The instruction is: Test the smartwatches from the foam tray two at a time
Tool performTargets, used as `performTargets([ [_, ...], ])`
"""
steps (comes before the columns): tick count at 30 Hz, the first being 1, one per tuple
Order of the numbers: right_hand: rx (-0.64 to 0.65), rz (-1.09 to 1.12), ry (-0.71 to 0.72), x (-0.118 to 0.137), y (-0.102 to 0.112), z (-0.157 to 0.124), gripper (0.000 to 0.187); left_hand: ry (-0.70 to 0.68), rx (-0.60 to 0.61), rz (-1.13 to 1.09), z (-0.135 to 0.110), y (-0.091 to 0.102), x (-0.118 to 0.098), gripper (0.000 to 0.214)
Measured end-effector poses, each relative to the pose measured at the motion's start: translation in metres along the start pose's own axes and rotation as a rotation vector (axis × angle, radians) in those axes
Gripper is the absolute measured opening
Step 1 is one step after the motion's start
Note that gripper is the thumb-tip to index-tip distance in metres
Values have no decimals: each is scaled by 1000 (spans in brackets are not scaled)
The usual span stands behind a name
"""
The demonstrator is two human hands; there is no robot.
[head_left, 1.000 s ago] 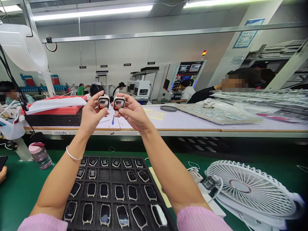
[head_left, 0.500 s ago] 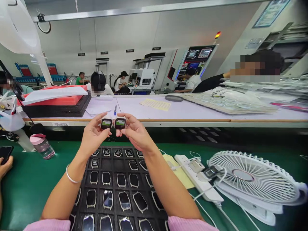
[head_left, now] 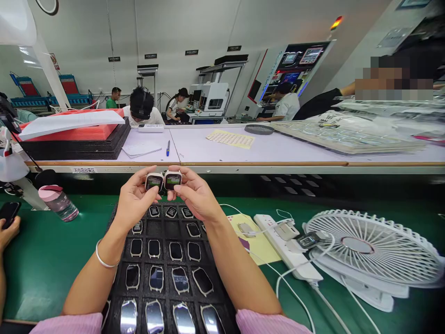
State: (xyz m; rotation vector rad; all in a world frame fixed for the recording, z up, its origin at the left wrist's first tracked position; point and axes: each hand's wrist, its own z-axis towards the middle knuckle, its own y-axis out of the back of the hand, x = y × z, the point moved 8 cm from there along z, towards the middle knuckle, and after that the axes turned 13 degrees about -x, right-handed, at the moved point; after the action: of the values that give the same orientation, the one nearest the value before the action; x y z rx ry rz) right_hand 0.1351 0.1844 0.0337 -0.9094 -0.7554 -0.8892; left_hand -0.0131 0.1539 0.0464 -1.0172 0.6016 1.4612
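Note:
My left hand (head_left: 134,199) pinches a small white smartwatch body (head_left: 153,181) with a lit screen. My right hand (head_left: 196,195) holds a second white smartwatch body (head_left: 172,179) right beside it, the two nearly touching. Both are held above the far end of a black foam tray (head_left: 163,239) on the green mat. The tray's pockets hold several more watch bodies (head_left: 154,278), screens dark. A silver bangle (head_left: 103,260) sits on my left wrist.
A white table fan (head_left: 371,253) lies at the right, with a power strip (head_left: 287,246) and cables beside a yellow sheet (head_left: 259,243). A pink-capped bottle (head_left: 57,202) stands at the left. Another person's hand (head_left: 7,232) holds a phone at the far left. Co-workers sit beyond the white shelf (head_left: 243,153).
Both hands came down from head height to just above the tray, still holding the two watch bodies. The screens changed from a picture to a green and dark display.

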Motion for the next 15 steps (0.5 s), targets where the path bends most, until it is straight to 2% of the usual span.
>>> performTargets([
  [7,-15,-40,4,-2,2,1,37,17,12,-10,0,-1,2,39],
  [15,-1,-49,31,-2,2,-1,39,3,34,4,-1,-1,1,43],
])
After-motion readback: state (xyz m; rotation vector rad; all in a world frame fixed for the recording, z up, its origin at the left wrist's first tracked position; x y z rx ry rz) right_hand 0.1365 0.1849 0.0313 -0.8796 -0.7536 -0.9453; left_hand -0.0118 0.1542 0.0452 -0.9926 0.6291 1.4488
